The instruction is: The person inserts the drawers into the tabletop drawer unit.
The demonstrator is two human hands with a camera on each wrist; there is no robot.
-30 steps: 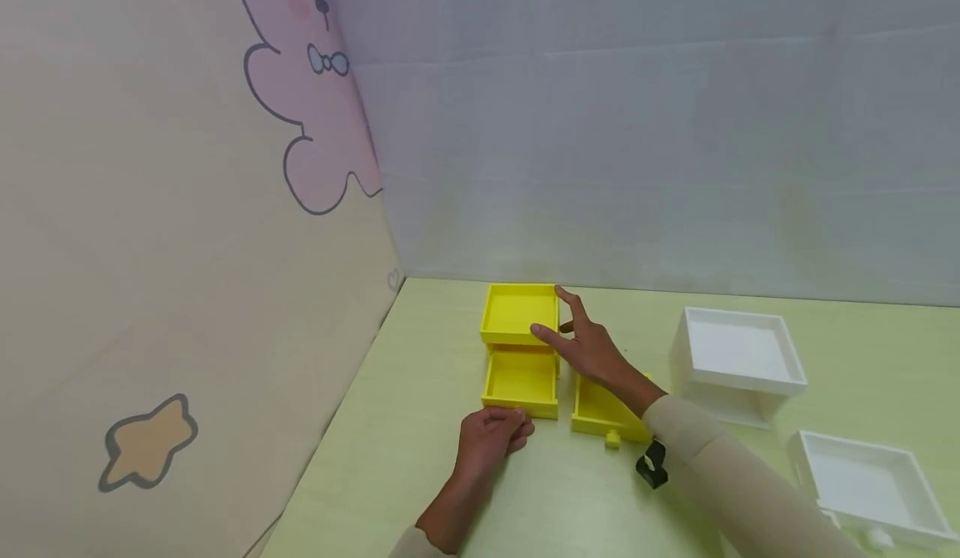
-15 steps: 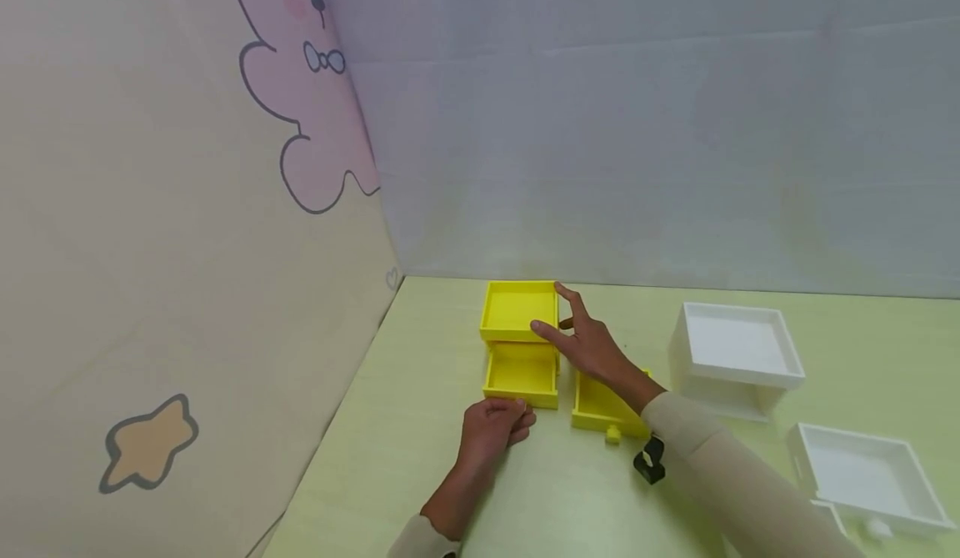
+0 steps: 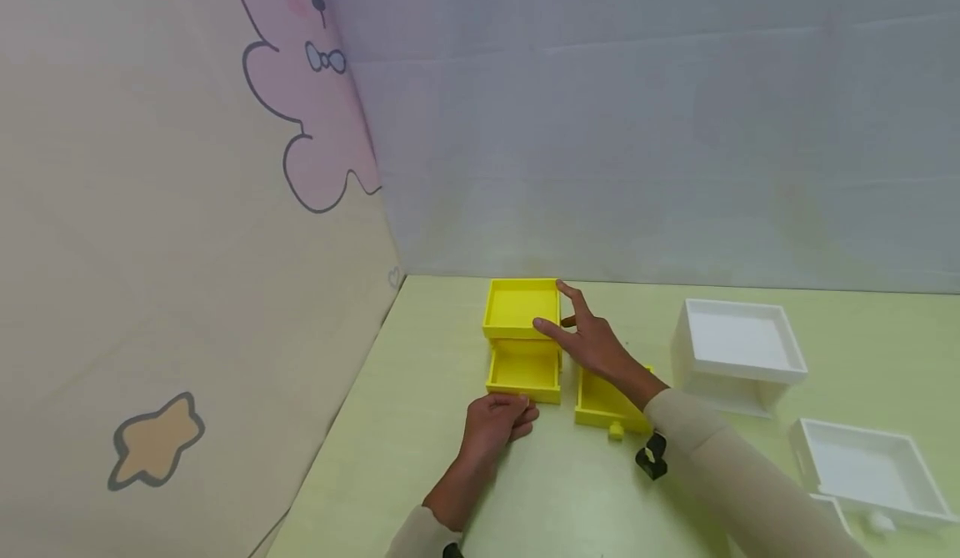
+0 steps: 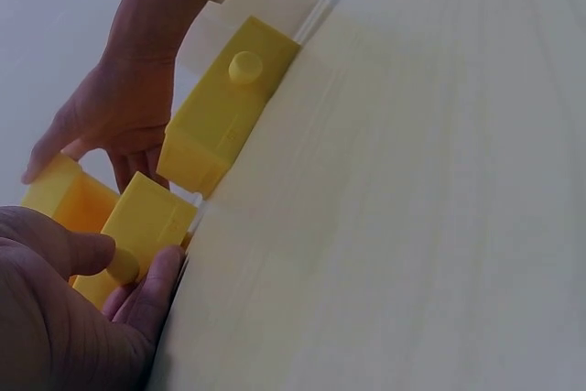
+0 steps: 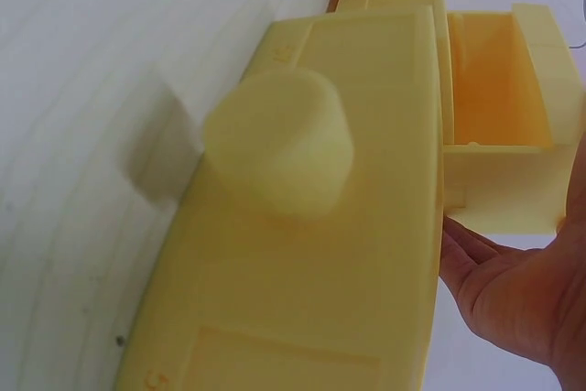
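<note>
A yellow drawer cabinet [image 3: 521, 301] stands near the back wall, its lower drawer [image 3: 522, 368] partly pulled out in front. My left hand [image 3: 495, 429] is at that drawer's front; in the left wrist view its thumb and fingers pinch the round knob [image 4: 123, 266]. The right hand [image 3: 592, 345] holds the cabinet at its right side, thumb on the top front edge and index finger at the back corner. A second yellow drawer [image 3: 595, 399] lies on the table beneath the right forearm, partly hidden by it. Its knob [image 5: 279, 146] looms large in the right wrist view.
A white cabinet [image 3: 742, 343] with an open front stands to the right. Nearer the person lies a white drawer [image 3: 862, 473] with a knob, beside another white piece [image 3: 831, 510] mostly hidden by the right sleeve. Walls border the table behind and at left.
The left hand has moved forward a little, and the lower yellow drawer has slid slightly further into the cabinet. My right hand keeps its place on the cabinet.
</note>
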